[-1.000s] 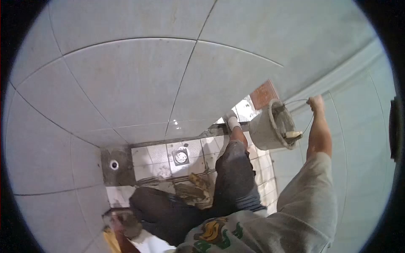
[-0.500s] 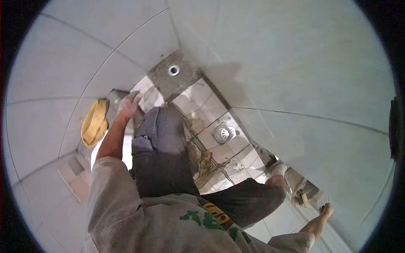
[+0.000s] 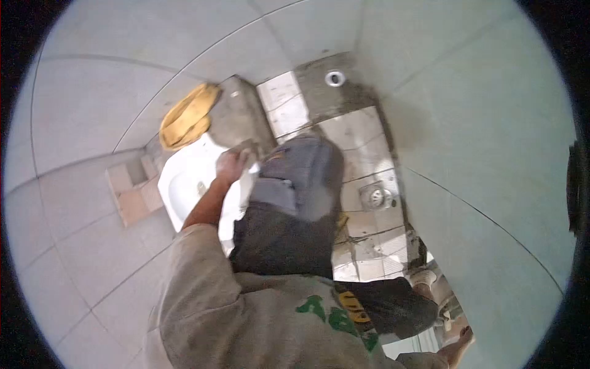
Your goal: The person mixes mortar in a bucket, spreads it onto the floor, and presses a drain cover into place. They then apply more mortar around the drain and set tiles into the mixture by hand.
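Observation:
My left hand is over the right edge of a white basin, beside my bent knee. Its fingers reach forward, slightly blurred, with no object visible in them. Behind it is a grey concrete block, and a yellow, soft-looking folded piece lies against the block's left side. Far down at the right edge, my right hand is closed and partly cut off by the wall's edge. Something small and dark shows at its fingers, and I cannot tell what it is.
A floor drain sits in the dirty tiled floor. Further back a pipe opening stands in a cement patch. Large pale wall tiles rise close on the right. Pinkish tile pieces lie at the left.
The view has swung left, bringing the white basin further into sight. My left hand has moved from beside the concrete block back over the basin's edge. My right hand remains low at right.

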Demonstrator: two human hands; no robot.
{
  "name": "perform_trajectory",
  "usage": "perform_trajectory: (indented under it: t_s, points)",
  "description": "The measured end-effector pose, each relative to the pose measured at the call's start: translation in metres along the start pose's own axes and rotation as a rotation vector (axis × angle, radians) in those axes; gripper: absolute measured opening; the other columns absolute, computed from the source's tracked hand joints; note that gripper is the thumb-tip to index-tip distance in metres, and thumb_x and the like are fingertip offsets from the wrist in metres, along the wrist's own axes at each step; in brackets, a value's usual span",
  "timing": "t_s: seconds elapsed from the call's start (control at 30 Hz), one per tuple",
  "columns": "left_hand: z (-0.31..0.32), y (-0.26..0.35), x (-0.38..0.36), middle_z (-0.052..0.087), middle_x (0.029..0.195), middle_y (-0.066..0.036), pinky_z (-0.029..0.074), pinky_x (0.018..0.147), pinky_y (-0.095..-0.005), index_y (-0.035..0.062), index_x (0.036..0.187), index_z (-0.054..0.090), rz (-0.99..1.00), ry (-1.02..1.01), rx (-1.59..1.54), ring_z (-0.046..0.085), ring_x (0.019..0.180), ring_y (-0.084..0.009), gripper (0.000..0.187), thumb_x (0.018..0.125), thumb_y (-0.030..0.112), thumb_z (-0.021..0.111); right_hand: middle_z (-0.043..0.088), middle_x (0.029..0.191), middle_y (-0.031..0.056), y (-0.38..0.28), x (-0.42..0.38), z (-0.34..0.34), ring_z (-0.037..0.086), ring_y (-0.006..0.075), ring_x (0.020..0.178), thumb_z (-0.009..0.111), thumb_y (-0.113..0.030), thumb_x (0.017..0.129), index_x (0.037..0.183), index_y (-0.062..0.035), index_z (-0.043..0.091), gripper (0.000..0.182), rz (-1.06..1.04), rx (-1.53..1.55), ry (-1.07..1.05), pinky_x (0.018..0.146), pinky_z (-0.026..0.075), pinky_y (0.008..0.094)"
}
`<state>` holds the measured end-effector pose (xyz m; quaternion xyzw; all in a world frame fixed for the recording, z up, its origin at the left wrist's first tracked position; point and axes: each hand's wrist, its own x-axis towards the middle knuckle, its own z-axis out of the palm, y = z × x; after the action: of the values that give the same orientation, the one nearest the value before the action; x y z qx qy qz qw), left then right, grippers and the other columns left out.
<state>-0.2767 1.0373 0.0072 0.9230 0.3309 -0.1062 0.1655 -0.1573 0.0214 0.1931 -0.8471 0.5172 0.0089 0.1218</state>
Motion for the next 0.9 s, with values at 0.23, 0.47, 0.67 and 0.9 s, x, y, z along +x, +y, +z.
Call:
perform_trajectory:
  t_s: [0.23, 0.47, 0.67, 0.9]
  points:
    - [-0.033, -0.019, -0.024, 0.066, 0.100, -0.019, 0.048, 0.083, -0.0457, 0.0114, 0.102, 0.066, -0.274, -0.022, -0.220, 0.061, 0.095, -0.0380, 0.036, 0.092, 0.041, 0.048, 0.056, 0.060, 0.0086, -0.035, -0.071, -0.004, 0.052, 0.0204, 0.045, 0.055, -0.022, 0.086, 0.075, -0.0025, 0.055, 0.023, -0.107, -0.160, -0.069, 0.039, 0.043, 0.0353]
    - [-0.053, -0.089, -0.039, 0.066, 0.094, -0.020, 0.048, 0.080, -0.0478, 0.0092, 0.101, 0.066, -0.471, 0.119, -0.226, 0.062, 0.091, -0.0400, 0.041, 0.093, 0.044, 0.047, 0.056, 0.061, 0.0090, -0.073, -0.136, -0.009, 0.053, 0.0204, 0.045, 0.056, -0.022, 0.086, 0.075, -0.0022, 0.056, 0.022, -0.185, -0.315, -0.134, 0.039, 0.044, 0.0352]
    - [-0.062, -0.145, -0.080, 0.065, 0.095, -0.015, 0.047, 0.080, -0.0481, 0.0104, 0.093, 0.065, -0.692, 0.145, -0.071, 0.062, 0.091, -0.0347, 0.034, 0.092, 0.040, 0.048, 0.057, 0.061, 0.0093, -0.118, -0.178, 0.046, 0.053, 0.0204, 0.044, 0.057, -0.021, 0.085, 0.076, -0.0020, 0.056, 0.021, -0.283, -0.403, -0.217, 0.039, 0.044, 0.0351]
    - [-0.103, -0.242, -0.130, 0.064, 0.108, -0.014, 0.044, 0.088, -0.0462, 0.0142, 0.116, 0.061, -1.039, 0.466, 0.077, 0.060, 0.104, -0.0291, 0.040, 0.088, 0.041, 0.054, 0.058, 0.062, 0.0098, -0.157, -0.206, 0.073, 0.053, 0.0205, 0.044, 0.058, -0.020, 0.084, 0.077, -0.0018, 0.056, 0.020, -0.362, -0.433, -0.253, 0.039, 0.045, 0.0350]
